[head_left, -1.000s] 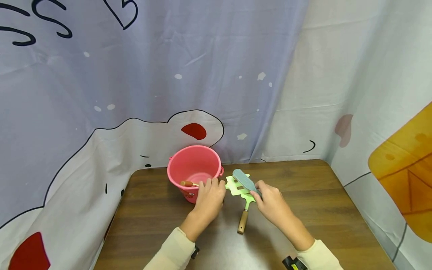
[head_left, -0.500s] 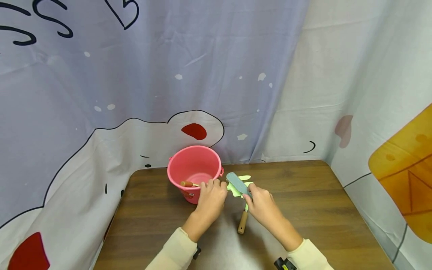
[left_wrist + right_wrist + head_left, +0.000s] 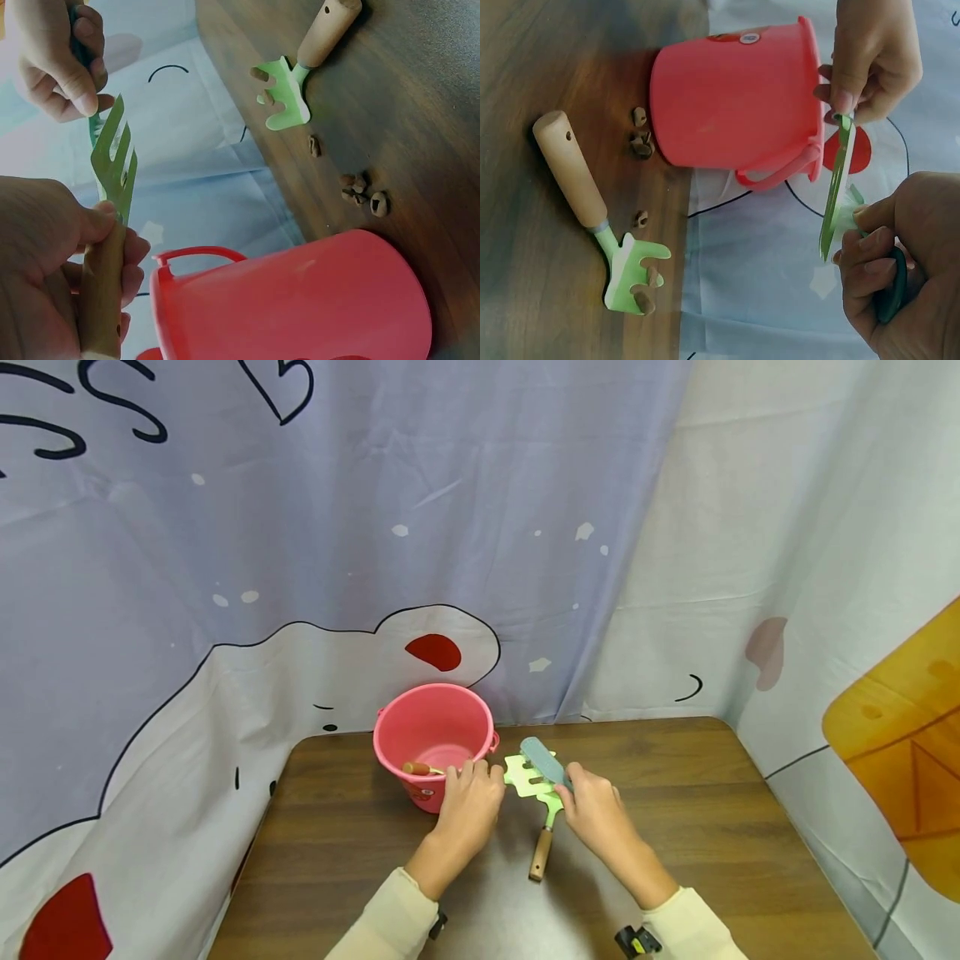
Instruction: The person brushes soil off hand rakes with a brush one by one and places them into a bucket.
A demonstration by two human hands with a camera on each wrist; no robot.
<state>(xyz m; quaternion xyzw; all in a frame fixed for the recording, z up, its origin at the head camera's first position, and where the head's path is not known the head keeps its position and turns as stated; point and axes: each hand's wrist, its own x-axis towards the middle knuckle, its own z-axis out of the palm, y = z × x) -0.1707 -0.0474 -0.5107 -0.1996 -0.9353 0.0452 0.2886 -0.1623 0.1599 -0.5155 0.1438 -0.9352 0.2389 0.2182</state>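
Note:
My left hand [image 3: 471, 803] grips the wooden handle of a small green garden fork [image 3: 114, 154], held up in front of the pink bucket [image 3: 427, 718]. A teal-backed brush [image 3: 543, 760] is in my right hand [image 3: 597, 810], pinched by thumb and fingers. Its pale bristles [image 3: 849, 206] lie against the fork's tines, as far as the right wrist view shows. Below, on the table, lies a green hand rake [image 3: 630, 274] with a wooden handle. Brown clumps [image 3: 360, 187] lie between rake and bucket, and a couple more sit at the rake's tines.
A brown handle [image 3: 416, 768] shows at the bucket's front rim; the tool it belongs to is hidden. The wooden table [image 3: 675, 827] ends at a printed curtain [image 3: 525, 568] behind the bucket.
My right hand with the brush has moved left along the fork, then back right and away, uncovering the tines again. The left hand, fork, bucket and rake have hardly moved.

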